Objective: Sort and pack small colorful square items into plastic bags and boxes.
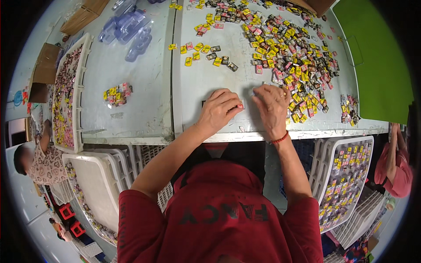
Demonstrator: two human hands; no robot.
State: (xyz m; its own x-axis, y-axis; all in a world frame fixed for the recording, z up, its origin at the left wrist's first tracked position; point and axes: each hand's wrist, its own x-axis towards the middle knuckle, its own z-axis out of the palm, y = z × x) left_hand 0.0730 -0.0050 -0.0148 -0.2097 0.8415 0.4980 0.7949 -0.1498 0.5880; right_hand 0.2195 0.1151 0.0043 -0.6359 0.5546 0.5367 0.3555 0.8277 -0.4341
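Note:
My left hand (218,108) rests near the table's front edge, its fingers curled over small packets. A pink packet (240,106) shows at its fingertips, and a dark one peeks out on its other side. Just to the right, my right hand (272,105) is bent with thumb and fingers drawn together; what they hold, if anything, is hidden. Beside and beyond it spreads a big loose pile of small yellow, pink and black packets (298,65). Several loose yellow packets (188,61) and black packets (232,66) lie farther off, beyond my left hand.
A block of packets (117,94) sits on the left table section, with clear plastic trays (127,30) behind it. A white crate (79,87) of packets stands far left. A green board (377,57) borders the right. Below are stacked white crates (313,175). People work at both sides.

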